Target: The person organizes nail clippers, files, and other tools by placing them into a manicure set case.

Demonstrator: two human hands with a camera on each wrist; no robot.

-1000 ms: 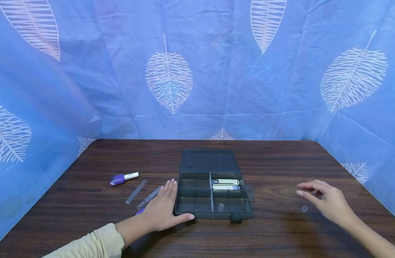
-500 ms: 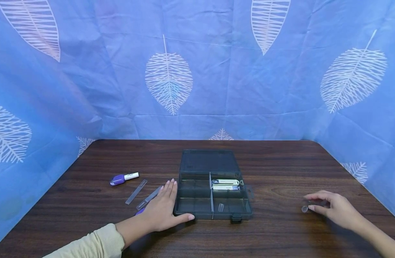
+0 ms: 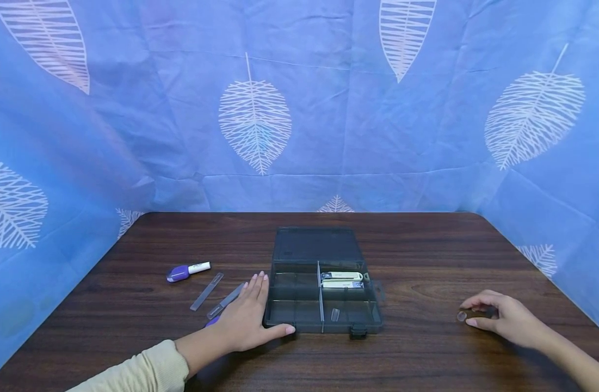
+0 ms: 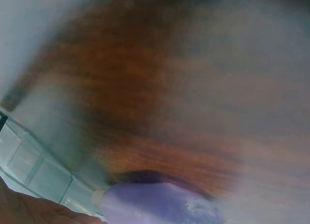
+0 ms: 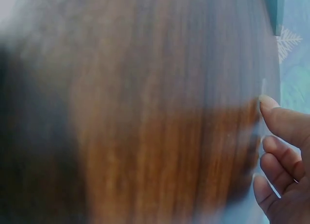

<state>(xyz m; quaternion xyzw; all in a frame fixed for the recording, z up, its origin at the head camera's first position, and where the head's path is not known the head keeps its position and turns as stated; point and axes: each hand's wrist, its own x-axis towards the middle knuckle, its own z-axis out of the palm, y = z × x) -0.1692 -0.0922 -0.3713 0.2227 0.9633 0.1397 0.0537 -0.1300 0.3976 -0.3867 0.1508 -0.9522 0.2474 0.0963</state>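
My left hand [image 3: 245,321] rests with fingers spread along the left side of a dark see-through compartment box [image 3: 293,311], its thumb at the front edge. Two pale nail clippers [image 3: 342,276] lie in the box's back right part. A small clear curved piece [image 3: 335,314] is in its front right part. On the right, my right hand [image 3: 507,321] has bent fingers low over the table, a gap showing between thumb and forefinger. A small clear disc [image 3: 461,316] lies right at those fingertips. The fingers [image 5: 286,122] also appear in the right wrist view.
A purple nail polish bottle [image 3: 179,273] with a white cap lies at the left. Two grey nail files [image 3: 206,292] lie between it and my left hand. Another purple bottle [image 4: 157,204] is under the left wrist. The box's lid [image 3: 316,244] is folded back.
My right hand has come down and slightly right, its fingertips now at the clear disc, which has barely moved. The left hand and box have stayed put.
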